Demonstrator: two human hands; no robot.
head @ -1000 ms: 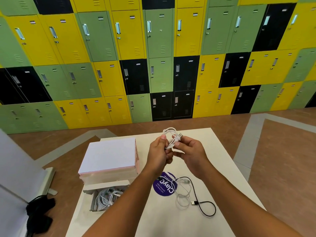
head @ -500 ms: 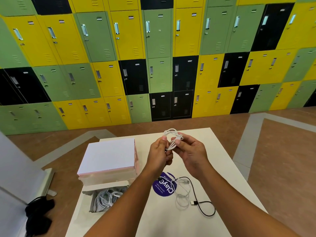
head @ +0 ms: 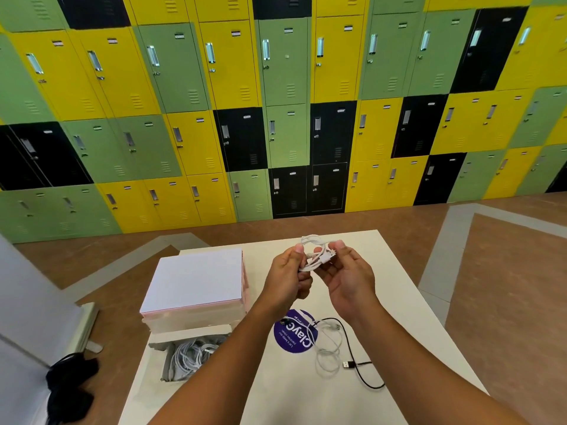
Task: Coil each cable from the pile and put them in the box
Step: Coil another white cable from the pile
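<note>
Centre frame, above the counter [head: 408,326], a person is finishing a coil. The left hand [head: 287,271] pinches a small bundle of white cable [head: 316,256] while the right hand [head: 346,277] grips its plug end, apparently to tuck it through the loops, though the view is too small to be sure. The next move calls for securing that tail, then carrying the bundle down-left to the open box [head: 190,334], where coiled white cables already lie. Lower centre, a loose white lead [head: 329,348] and a black lead [head: 362,372] await coiling. Against half a second ago, the hands sit slightly further apart and the plug now shows between them. The pile and box are unchanged.
</note>
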